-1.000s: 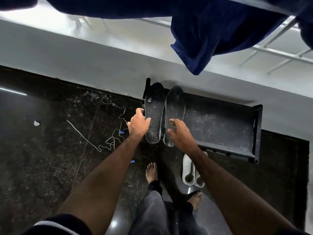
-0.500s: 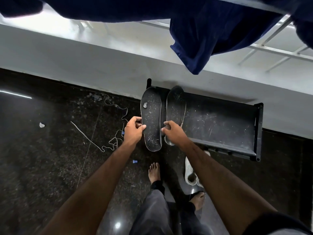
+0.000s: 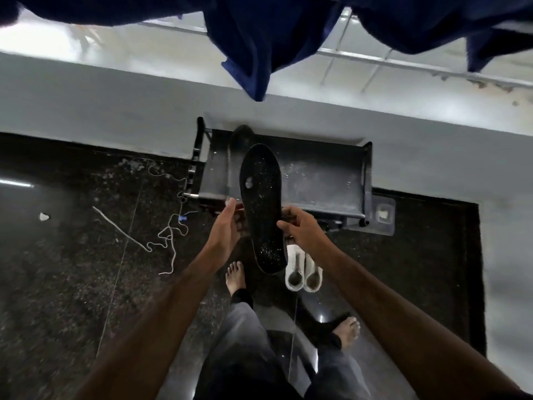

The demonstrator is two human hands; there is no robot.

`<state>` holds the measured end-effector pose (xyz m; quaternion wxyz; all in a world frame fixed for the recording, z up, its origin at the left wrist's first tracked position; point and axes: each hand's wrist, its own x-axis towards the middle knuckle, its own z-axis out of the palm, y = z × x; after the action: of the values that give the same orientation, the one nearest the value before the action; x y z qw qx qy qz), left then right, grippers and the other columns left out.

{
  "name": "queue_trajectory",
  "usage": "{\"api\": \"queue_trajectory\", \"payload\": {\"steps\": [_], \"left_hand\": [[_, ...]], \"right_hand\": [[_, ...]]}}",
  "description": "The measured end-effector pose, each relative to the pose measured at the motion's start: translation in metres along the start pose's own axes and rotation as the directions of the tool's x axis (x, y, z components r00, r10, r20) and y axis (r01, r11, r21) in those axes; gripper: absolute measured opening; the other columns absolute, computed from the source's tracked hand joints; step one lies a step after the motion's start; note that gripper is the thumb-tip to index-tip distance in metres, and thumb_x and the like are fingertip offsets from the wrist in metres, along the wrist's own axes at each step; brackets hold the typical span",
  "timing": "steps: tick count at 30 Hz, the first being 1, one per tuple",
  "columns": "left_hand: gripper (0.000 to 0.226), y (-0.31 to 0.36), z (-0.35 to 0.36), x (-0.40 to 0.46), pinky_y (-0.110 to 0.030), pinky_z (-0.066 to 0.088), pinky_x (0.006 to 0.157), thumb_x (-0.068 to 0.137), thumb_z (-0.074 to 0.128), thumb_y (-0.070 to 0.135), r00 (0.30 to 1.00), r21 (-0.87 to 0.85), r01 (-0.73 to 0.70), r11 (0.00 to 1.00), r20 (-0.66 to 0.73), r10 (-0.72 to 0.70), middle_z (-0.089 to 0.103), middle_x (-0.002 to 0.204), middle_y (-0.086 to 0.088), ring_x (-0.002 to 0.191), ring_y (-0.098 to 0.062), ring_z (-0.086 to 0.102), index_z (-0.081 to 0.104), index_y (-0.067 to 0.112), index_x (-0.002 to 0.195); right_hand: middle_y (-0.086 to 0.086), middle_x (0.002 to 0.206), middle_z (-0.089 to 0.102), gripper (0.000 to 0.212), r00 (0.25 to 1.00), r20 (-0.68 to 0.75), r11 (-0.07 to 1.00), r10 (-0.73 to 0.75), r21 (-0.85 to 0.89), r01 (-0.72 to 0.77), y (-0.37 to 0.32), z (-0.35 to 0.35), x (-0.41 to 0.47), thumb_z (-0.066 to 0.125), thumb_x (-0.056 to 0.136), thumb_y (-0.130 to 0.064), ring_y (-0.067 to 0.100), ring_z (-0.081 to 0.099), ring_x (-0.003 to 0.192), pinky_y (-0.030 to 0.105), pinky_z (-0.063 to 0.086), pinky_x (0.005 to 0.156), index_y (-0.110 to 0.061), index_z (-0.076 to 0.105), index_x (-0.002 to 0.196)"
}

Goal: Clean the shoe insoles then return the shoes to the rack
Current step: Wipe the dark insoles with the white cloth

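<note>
Insole, black, lifted clear of the rack and held lengthwise over its front edge. Right hand pinches the insole's right edge, thumb on the upper face. Left hand sits with straight fingers at the left edge, grip released; whether it touches the insole cannot be told. Upper face shows pale specks and one larger whitish spot near the ball area, so I judge cleaning of this piece not finished.

Second insole lies on the rack top, mostly hidden behind the held one; its condition is unreadable. Rack top carries scattered pale dust.

White shoes, a pair, stand on the dark floor just in front of the rack, openings up, no insoles visible inside. Remaining, by my estimate: finish both insoles, refit them, place shoes on the rack.

Surroundings: white cord in loose loops on the floor left of the rack; a small white scrap further left. Blue cloth hangs overhead, well above the work. Bare feet stand near the shoes. Nothing blocks the path from shoes to rack except the dust and the insole lying there.
</note>
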<state>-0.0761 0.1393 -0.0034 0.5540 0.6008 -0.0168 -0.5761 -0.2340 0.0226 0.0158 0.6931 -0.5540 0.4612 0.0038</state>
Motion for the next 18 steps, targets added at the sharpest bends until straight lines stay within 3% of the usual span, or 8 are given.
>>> {"api": "queue_trajectory", "payload": {"steps": [3,8,11,15,18], "left_hand": [[0.063,-0.024,0.076,-0.018,-0.036,0.053,0.083,0.106,0.024,0.057,0.993,-0.148,0.066,0.987,0.103,-0.051,0.073,0.106,-0.008,0.099,-0.023,0.067,0.065,0.011,0.119],[0.095,-0.091,0.223,-0.059,-0.050,0.046,0.109,0.098,0.013,0.073,0.966,-0.171,0.137,0.976,0.240,-0.094,0.058,0.139,-0.026,0.127,-0.037,0.058,0.051,-0.003,0.142],[0.101,-0.136,0.303,-0.080,-0.052,0.044,0.109,0.095,0.015,0.077,0.966,-0.198,0.180,0.963,0.220,-0.135,0.057,0.140,-0.027,0.128,-0.039,0.058,0.054,-0.004,0.139],[0.098,-0.169,0.393,-0.095,-0.051,0.044,0.108,0.095,0.019,0.076,0.956,-0.153,0.218,0.964,0.231,-0.180,0.061,0.135,-0.028,0.124,-0.039,0.061,0.067,-0.003,0.126],[0.093,-0.181,0.441,-0.094,-0.051,0.045,0.108,0.097,0.020,0.074,0.959,-0.111,0.195,0.975,0.229,-0.166,0.066,0.127,-0.026,0.121,-0.037,0.063,0.074,0.001,0.116]], "right_hand": [[0.005,0.089,0.064,0.014,1.000,0.003,0.998,-0.006,0.067,0.006,0.028,-0.057,-0.048,0.056,0.098,0.002,0.019,0.062,0.080,0.032,0.055,0.066,-0.011,0.058,0.105],[0.003,0.086,0.065,0.013,0.998,0.027,0.992,-0.059,0.109,0.055,0.087,-0.170,-0.128,0.056,0.098,0.002,0.008,0.066,0.069,0.025,0.057,0.058,-0.010,0.057,0.102],[0.006,0.087,0.066,0.008,0.996,0.034,0.991,-0.083,0.111,0.079,0.119,-0.244,-0.178,0.058,0.098,-0.001,0.010,0.066,0.070,0.023,0.054,0.057,-0.008,0.059,0.102],[-0.001,0.077,0.066,0.006,1.000,0.001,0.971,-0.026,0.240,0.025,0.153,-0.329,-0.232,0.060,0.098,-0.006,0.007,0.066,0.063,0.023,0.055,0.056,-0.006,0.061,0.104],[0.009,0.081,0.071,0.013,0.999,-0.003,0.960,0.047,0.275,-0.044,0.175,-0.382,-0.250,0.057,0.102,-0.016,0.019,0.071,0.071,0.031,0.060,0.065,-0.006,0.062,0.108]]}}
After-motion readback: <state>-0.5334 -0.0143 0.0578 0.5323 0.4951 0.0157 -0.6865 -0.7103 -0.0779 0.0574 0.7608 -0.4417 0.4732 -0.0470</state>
